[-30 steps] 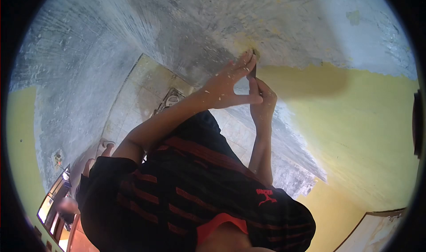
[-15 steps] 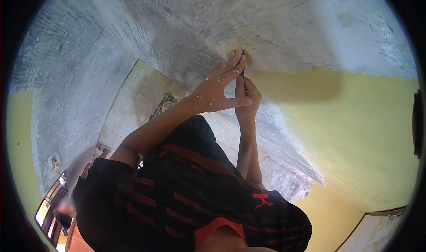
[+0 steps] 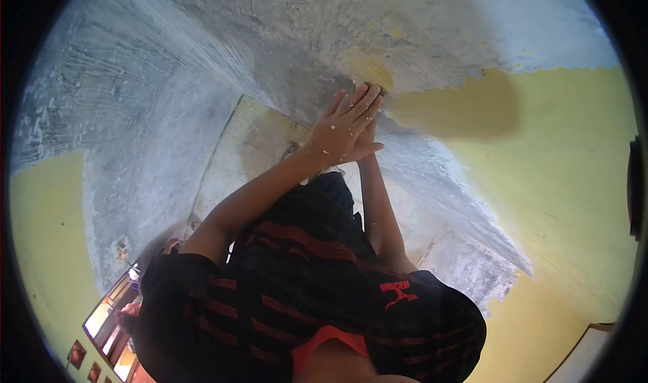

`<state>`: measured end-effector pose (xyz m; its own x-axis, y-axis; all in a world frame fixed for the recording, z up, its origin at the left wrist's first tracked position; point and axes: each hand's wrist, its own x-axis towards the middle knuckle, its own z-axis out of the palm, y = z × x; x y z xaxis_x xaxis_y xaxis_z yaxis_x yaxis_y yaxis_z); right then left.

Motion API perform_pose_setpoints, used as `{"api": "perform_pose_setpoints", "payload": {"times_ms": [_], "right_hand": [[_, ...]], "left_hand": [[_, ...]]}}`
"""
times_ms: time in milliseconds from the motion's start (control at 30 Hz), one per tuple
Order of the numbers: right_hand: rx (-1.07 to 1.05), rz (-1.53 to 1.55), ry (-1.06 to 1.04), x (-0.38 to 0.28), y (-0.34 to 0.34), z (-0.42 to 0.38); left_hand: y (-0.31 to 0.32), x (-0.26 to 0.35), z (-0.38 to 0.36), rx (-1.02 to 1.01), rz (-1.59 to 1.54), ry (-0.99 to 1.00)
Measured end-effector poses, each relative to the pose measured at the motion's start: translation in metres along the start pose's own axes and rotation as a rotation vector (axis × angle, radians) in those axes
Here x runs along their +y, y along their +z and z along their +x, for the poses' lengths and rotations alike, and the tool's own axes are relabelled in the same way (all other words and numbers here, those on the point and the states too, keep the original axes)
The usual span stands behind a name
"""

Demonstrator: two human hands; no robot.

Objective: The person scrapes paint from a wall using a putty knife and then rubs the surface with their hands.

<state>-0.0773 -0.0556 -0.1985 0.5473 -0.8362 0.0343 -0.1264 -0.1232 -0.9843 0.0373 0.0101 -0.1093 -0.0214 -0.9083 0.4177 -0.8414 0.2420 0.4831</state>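
My left hand [image 3: 339, 132] lies with fingers stretched toward the wall, its back facing me and its thumb out to the right. Pale flakes cling to its skin. Beneath it is my right hand [image 3: 366, 139], mostly covered, its fingers closed round what looks like a scraper. Just the dark edge of the scraper [image 3: 382, 93] shows under the left fingertips, against the wall. A small yellow paint patch [image 3: 371, 67] sits beyond the fingertips on the bare grey wall [image 3: 432, 39].
Yellow paint [image 3: 560, 160] covers the wall at the right, with a ragged border against the grey. Pale floor tiles [image 3: 236, 153] lie below my arms. Another person [image 3: 128, 315] is near a window [image 3: 101, 319] at the lower left. A dark-framed object [image 3: 634, 187] hangs at the right edge.
Both hands have shifted slightly down the view, and the left now covers more of the right hand and scraper. More of the yellow patch shows. My view has turned a little.
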Motion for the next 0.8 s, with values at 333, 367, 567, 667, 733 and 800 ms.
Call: {"api": "perform_pose_setpoints", "payload": {"times_ms": [333, 367, 567, 667, 733, 800], "right_hand": [[0.032, -0.046, -0.087, -0.007, 0.007, -0.016], [0.026, -0.057, -0.097, -0.007, 0.003, -0.015], [0.015, -0.126, -0.118, 0.003, -0.029, 0.022], [0.023, -0.158, -0.196, -0.004, -0.015, 0.0], [0.014, -0.173, -0.204, -0.008, -0.007, -0.021], [0.007, -0.187, -0.201, -0.009, -0.002, -0.032]], "left_hand": [[-0.003, 0.011, 0.003, -0.005, 0.059, -0.059], [-0.002, 0.011, 0.003, -0.001, 0.061, -0.058], [-0.022, 0.029, 0.017, 0.103, 0.043, -0.023], [-0.033, 0.034, 0.017, 0.144, 0.112, -0.031], [-0.032, 0.033, 0.003, 0.083, 0.093, -0.043], [-0.031, 0.03, -0.007, 0.013, 0.068, -0.058]]}}
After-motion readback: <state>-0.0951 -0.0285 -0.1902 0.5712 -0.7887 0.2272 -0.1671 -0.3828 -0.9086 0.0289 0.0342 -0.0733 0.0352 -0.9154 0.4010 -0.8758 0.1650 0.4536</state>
